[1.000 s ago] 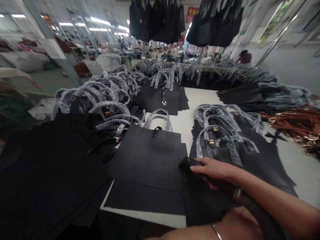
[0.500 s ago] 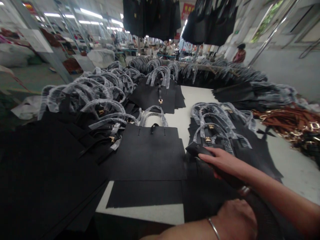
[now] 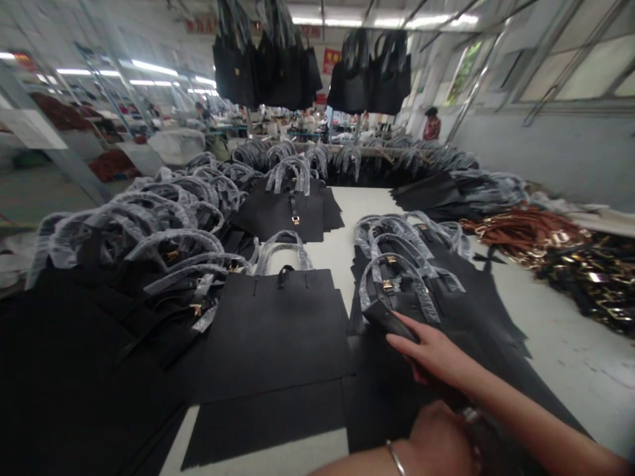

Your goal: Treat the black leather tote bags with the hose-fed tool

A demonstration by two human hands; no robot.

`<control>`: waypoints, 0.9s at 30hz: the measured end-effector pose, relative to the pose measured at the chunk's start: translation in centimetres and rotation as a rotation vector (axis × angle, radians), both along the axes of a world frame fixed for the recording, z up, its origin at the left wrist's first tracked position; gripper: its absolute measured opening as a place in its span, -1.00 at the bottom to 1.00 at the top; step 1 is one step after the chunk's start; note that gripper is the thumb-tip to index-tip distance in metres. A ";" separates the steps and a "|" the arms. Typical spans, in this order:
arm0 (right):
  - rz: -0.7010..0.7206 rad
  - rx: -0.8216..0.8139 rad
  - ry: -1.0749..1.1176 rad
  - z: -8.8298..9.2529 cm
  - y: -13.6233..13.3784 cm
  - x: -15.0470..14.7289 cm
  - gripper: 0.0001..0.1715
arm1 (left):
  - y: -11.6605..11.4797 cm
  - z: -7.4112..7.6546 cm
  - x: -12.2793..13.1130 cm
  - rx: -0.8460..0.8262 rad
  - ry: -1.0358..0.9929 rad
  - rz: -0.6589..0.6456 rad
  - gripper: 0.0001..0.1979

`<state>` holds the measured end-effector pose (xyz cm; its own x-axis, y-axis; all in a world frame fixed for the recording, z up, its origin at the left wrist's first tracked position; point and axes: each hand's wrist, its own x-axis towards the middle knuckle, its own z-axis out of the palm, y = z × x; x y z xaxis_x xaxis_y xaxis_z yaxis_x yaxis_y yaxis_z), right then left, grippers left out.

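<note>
My right hand point(image 3: 431, 350) is closed around one end of a black leather piece point(image 3: 389, 320), which has small holes near its tip. Lower down, my left hand point(image 3: 441, 439), below a silver bracelet, is curled against the same dark piece; its fingertips are hidden. A shiny silvery spot shows between the hands. Just beyond them lies a stack of black bag panels with plastic-wrapped handles point(image 3: 401, 244) and gold clasps. To the left, a black panel with upright wrapped handles point(image 3: 278, 330) lies flat over another dark sheet.
Overlapping black panels with wrapped handles point(image 3: 163, 205) cover the left side. Brown straps point(image 3: 526, 228) and black straps with gold hardware point(image 3: 590, 277) lie on the white table point(image 3: 560, 330) at right. Finished black bags point(image 3: 370, 79) hang overhead. A person point(image 3: 431, 125) is farther back.
The view has tilted up and swung right, so the table contents sit lower and farther left. Both hands keep about the same position around the black leather piece.
</note>
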<state>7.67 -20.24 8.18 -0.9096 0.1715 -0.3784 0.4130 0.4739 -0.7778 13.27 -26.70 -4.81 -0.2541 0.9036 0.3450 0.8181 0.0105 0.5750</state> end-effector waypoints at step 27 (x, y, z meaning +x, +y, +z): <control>-0.404 -0.030 0.033 -8.3 3.4 11.7 0.13 | -4.6 12.7 -20.4 -0.503 0.459 -0.079 -0.79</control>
<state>19.35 -16.80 -0.13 -0.7830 0.5068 -0.3606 0.5360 0.2556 -0.8046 -7.14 -31.28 7.91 -0.1091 0.9919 -0.0646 0.9871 0.1157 0.1109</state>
